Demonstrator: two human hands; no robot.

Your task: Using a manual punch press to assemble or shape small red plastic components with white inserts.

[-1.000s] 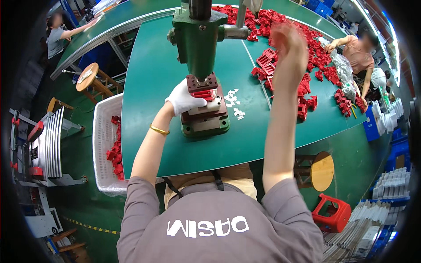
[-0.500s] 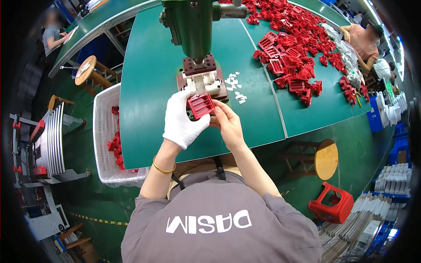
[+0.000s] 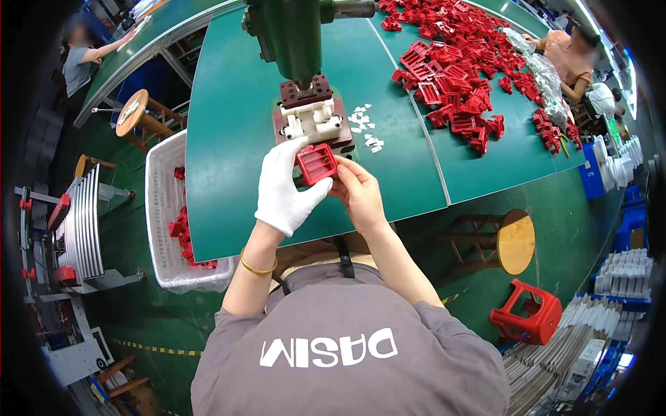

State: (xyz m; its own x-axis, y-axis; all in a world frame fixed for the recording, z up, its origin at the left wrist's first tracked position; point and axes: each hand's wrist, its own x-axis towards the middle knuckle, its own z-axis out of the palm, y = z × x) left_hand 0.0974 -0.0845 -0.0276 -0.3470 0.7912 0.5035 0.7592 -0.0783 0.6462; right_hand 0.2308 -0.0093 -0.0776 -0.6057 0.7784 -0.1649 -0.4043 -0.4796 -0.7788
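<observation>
Between my two hands is a red slotted plastic frame (image 3: 318, 165), held just in front of the press. My left hand (image 3: 286, 191), in a white glove, grips its left side with thumb and fingers. My bare right hand (image 3: 359, 195) pinches its right edge; part of those fingertips is behind the frame. Beyond my hands stands a green bench press (image 3: 288, 41) with a dark red plate (image 3: 305, 91) under its ram. A white fixture (image 3: 312, 121) sits on the press base. Small white pieces (image 3: 361, 121) lie scattered on the table to its right.
A large heap of red plastic parts (image 3: 458, 83) covers the far right of the green table (image 3: 229, 139). At the left edge stands a white crate (image 3: 163, 256) with more red parts. Wooden stools (image 3: 517, 241) and a red plastic stool (image 3: 538, 315) are on the floor. Two people work nearby.
The view has shifted slightly, so the press and table sit a little higher and further left. Both hands keep hold of the red frame, nearly still. The person at far left has stretched out an arm.
</observation>
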